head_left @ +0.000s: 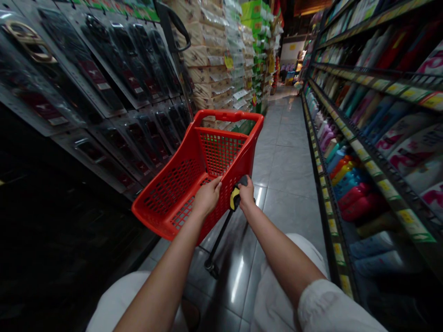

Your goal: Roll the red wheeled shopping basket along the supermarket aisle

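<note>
Closest to the camera are two bare arms and white trousers, above a shiny grey tiled floor [294,184].

The left hand [206,197] lies on the near rim of the red plastic shopping basket with holes in its sides [180,184]. Its fingers curl over the rim, closed lightly on it. The right hand [246,194] is just beside it, wrapped shut around the black and yellow pull handle [236,197]. A thin black rod [219,240] runs down from that handle to a small wheel near the floor.

It looks like the step in hand is rolling the basket along the aisle. To go on, both hands would need to hold firm and keep the basket straight, in the middle of the floor.

The basket sits right in front of the hands and looks empty. Its red loop handle [228,115] is on the far side.

Left of the hands hang dark packs in clear plastic [104,78]. Right of the hands are shelves with bright bottles [346,184]. Far ahead are stacked paper packs [214,60].
</note>
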`<state>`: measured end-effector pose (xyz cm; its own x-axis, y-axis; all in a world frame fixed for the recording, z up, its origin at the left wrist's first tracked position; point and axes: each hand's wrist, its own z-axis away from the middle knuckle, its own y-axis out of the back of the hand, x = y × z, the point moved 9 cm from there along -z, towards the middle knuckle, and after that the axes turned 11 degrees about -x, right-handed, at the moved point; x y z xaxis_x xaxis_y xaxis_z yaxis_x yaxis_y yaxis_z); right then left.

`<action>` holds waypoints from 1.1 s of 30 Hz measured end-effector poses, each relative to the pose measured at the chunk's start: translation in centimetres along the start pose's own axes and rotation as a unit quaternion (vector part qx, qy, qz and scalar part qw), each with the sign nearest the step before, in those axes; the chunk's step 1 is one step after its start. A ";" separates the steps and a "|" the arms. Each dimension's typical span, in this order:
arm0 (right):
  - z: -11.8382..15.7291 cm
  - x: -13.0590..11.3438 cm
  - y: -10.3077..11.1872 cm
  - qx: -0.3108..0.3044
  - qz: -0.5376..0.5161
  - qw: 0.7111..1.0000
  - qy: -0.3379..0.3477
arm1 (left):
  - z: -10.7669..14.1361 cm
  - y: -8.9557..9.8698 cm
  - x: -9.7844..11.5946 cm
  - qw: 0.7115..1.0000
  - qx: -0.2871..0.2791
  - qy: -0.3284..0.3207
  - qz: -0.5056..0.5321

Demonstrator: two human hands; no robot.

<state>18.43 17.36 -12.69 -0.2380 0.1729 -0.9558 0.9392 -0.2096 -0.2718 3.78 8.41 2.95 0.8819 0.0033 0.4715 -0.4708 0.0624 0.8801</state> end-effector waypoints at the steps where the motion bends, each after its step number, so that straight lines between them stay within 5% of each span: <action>1: -0.5 -1.2 0.0 -0.004 -0.011 1.000 0.013 | -0.1 0.0 0.2 1.000 0.001 -0.002 0.002; 8: -4.3 -9.4 1.5 -0.032 0.023 0.992 0.120 | 0.6 -0.1 0.2 1.000 -0.009 -0.011 0.011; 13: -3.8 -10.3 0.6 -0.063 0.097 0.987 0.110 | 1.3 -0.1 0.2 1.000 -0.015 -0.013 0.014; 21: 2.3 -9.1 -2.0 -0.134 0.183 0.971 0.077 | -0.1 -0.3 0.5 0.997 -0.009 -0.043 0.064; 24: 5.2 -9.5 -2.7 -0.168 0.277 0.943 0.082 | -0.8 -0.6 0.2 0.996 -0.011 -0.040 0.073; 28: 8.4 -10.6 -3.6 -0.238 0.426 0.867 0.099 | -1.2 -0.9 -0.1 0.997 -0.010 -0.037 0.072; 33: 6.9 -11.3 -3.0 -0.232 0.516 0.817 0.110 | -0.8 -0.8 -0.1 0.996 -0.006 -0.041 0.079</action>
<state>16.58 9.42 -1.88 0.7428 0.3138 -0.5915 0.6163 0.0248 0.7871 4.06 9.17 2.16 0.7917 -0.0667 0.6072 -0.6025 0.0788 0.7942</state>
